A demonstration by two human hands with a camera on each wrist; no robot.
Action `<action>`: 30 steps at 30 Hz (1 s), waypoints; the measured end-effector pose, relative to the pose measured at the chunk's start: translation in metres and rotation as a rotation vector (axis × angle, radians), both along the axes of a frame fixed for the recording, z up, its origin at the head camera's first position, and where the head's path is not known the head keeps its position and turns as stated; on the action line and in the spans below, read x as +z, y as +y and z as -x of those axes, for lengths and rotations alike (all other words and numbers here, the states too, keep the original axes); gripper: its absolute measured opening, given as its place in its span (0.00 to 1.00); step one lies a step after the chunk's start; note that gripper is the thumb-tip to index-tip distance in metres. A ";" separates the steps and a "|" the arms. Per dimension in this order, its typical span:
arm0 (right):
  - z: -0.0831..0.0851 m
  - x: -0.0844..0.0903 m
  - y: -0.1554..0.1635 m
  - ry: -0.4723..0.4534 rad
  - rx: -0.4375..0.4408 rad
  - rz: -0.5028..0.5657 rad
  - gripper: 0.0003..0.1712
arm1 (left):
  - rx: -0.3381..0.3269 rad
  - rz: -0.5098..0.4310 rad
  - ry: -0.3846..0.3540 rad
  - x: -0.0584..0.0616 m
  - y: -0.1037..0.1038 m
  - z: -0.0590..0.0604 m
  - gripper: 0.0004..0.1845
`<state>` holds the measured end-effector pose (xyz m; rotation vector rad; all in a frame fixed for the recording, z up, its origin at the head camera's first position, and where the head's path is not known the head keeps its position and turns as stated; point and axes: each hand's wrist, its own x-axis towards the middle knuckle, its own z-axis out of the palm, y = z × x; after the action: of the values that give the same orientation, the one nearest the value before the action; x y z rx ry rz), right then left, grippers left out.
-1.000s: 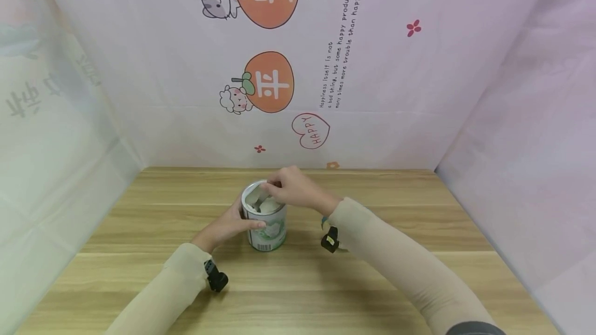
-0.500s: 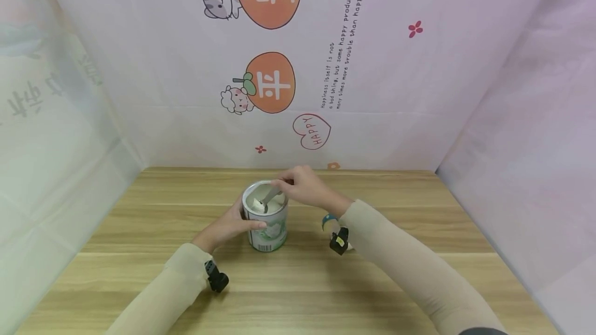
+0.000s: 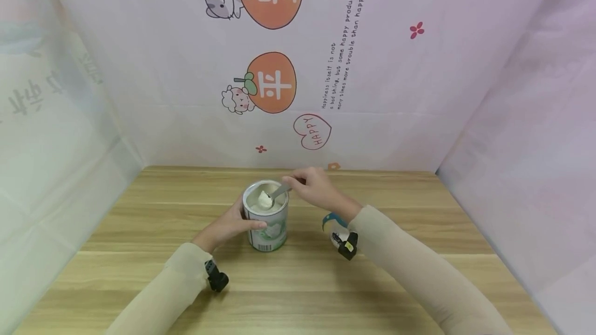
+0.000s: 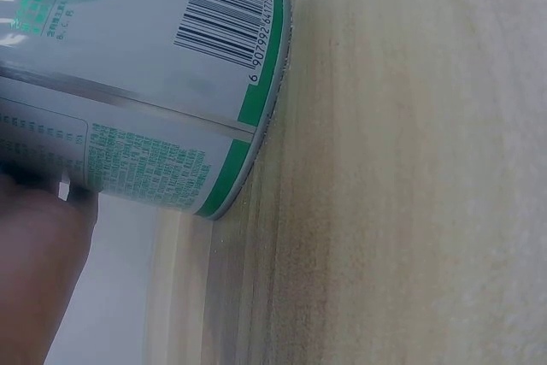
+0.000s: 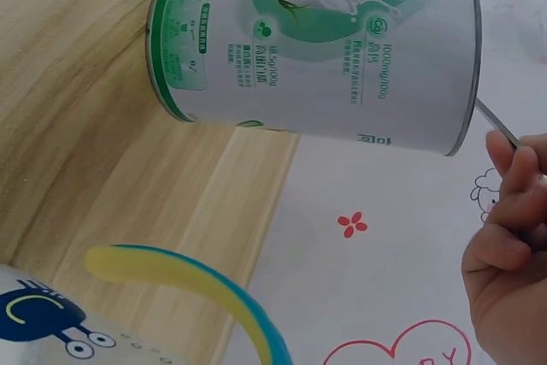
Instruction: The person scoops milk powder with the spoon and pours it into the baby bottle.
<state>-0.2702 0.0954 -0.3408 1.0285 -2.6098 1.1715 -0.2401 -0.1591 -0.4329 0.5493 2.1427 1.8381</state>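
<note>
A white and green milk powder can (image 3: 272, 231) stands upright on the table, its top uncovered and pale powder inside. My left hand (image 3: 230, 226) grips the can's left side, thumb across the front; in the left wrist view the lower part of the can (image 4: 171, 49) with its barcode shows. Above the can's right rim, my right hand (image 3: 314, 188) pinches the handle of a metal spoon (image 3: 281, 190). Its bowl carries a heap of white powder (image 3: 265, 200) at the can's mouth. The spoon's handle (image 5: 497, 122) also shows in the right wrist view.
A white cup (image 3: 331, 225) with a blue and yellow handle (image 5: 184, 267) stands to the can's right, partly hidden by the right wrist and its camera. The wooden table (image 3: 261, 293) meets a printed cloth backdrop (image 3: 382, 118) behind the can.
My right hand has drawn right and slightly back from the can's mouth. The spoon came up out of the powder with a heap on it. My left hand and the can stay put.
</note>
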 end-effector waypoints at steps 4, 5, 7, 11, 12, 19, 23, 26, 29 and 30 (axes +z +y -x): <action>-0.002 -0.001 0.001 0.028 -0.010 0.017 0.16 | -0.006 0.004 0.005 -0.001 0.000 0.000 0.56; -0.002 -0.002 0.002 0.034 -0.010 0.021 0.15 | -0.009 0.001 0.007 -0.001 0.000 0.000 0.56; -0.003 -0.002 0.002 0.045 -0.010 0.035 0.15 | -0.015 0.003 0.013 -0.002 0.000 0.000 0.56; -0.001 -0.004 0.001 0.077 -0.013 0.061 0.15 | -0.009 0.005 0.006 -0.002 -0.001 0.001 0.57; -0.001 -0.004 0.001 0.086 -0.013 0.065 0.15 | -0.007 0.007 0.005 -0.002 -0.001 0.001 0.57; -0.001 -0.005 0.001 0.097 -0.022 0.092 0.14 | -0.015 -0.007 0.006 -0.002 0.000 0.001 0.57; -0.001 -0.004 0.002 0.075 -0.025 0.097 0.15 | -0.026 -0.020 0.013 -0.002 0.000 0.001 0.56; -0.002 -0.003 0.003 0.074 -0.019 0.094 0.15 | -0.021 -0.022 0.005 -0.002 0.000 0.001 0.56; -0.001 -0.004 0.003 0.087 -0.019 0.109 0.14 | -0.031 -0.029 0.011 -0.002 0.000 0.001 0.56; -0.001 -0.005 0.003 0.092 -0.020 0.116 0.13 | -0.033 -0.031 0.011 -0.002 0.000 0.000 0.56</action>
<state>-0.2690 0.0982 -0.3455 1.0073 -2.4452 1.2238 -0.2406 -0.1591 -0.4346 0.5994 2.1031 1.8575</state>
